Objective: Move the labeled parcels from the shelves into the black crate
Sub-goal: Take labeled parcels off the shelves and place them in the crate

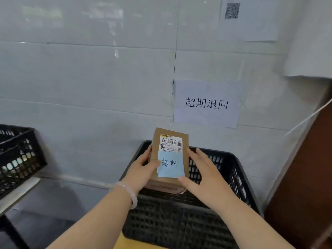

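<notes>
Hands hold a flat brown cardboard parcel (171, 146) over the black plastic mesh crate (179, 221). The left hand (142, 169) has its grip wrapped round the left edge, thumb on a pale blue handwritten note (170, 165). The right hand (203, 175) presses straight fingers against the right edge. Behind, a white printed paper sign (206, 104) hangs on the tiled wall.

The shipping label (171, 142) on the cardboard parcel (167, 182) carries fine print too small to read, and the blue note (170, 164) covers its lower part. Most fingers of the left grip (142, 169) vanish under the parcel's left side. Parcel and forearms mask much of the black crate (239, 169), whose near end runs off the bottom edge. A second crate (19, 155) is cut by the left edge, the QR sheet (232, 10) by the top, and an unidentifiable yellow surface (125, 243) by the bottom
</notes>
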`<action>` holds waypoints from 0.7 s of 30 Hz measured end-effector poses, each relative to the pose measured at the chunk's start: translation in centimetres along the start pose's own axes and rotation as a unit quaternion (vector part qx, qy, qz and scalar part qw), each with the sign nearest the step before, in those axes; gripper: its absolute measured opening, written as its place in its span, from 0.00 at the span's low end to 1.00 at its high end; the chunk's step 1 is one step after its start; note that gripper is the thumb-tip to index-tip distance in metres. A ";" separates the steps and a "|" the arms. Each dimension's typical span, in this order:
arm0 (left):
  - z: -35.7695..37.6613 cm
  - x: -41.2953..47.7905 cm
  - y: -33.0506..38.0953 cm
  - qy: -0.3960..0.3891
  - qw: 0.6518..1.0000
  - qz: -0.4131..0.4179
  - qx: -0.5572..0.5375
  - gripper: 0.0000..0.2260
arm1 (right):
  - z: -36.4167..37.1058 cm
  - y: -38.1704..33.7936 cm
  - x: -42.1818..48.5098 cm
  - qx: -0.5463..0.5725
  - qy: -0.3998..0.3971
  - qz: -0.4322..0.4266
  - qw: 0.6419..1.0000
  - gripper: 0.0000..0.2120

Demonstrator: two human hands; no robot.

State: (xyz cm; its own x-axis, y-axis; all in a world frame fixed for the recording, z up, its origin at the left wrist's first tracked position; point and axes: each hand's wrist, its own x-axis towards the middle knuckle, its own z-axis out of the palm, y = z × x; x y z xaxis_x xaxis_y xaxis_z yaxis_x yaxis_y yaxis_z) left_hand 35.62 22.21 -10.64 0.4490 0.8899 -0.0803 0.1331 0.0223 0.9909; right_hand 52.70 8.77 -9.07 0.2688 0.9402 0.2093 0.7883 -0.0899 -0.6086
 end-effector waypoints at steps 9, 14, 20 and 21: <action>0.4 9.2 -3.5 0.002 0.991 -0.127 0.039 0.29 | 3.2 5.9 7.9 0.036 -0.070 0.042 0.996 0.35; 0.2 13.2 -7.1 -0.022 0.975 -0.206 0.080 0.29 | 6.7 8.3 10.3 0.035 -0.118 0.076 0.989 0.32; 1.1 18.1 -10.6 -0.068 0.957 -0.257 0.116 0.30 | 9.5 10.6 13.5 0.026 -0.134 0.116 0.984 0.31; 1.3 18.9 -11.3 -0.076 0.955 -0.261 0.119 0.30 | 9.9 11.0 14.0 0.023 -0.140 0.122 0.982 0.31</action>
State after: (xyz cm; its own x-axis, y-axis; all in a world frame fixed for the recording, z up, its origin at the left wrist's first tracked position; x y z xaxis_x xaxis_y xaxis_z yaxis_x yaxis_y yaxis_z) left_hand 43.75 38.17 -23.47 0.3877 0.7085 -0.5896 0.5624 0.3249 0.7604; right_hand 59.66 24.18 -20.47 0.2797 0.9463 -0.1624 0.6915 -0.3158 -0.6497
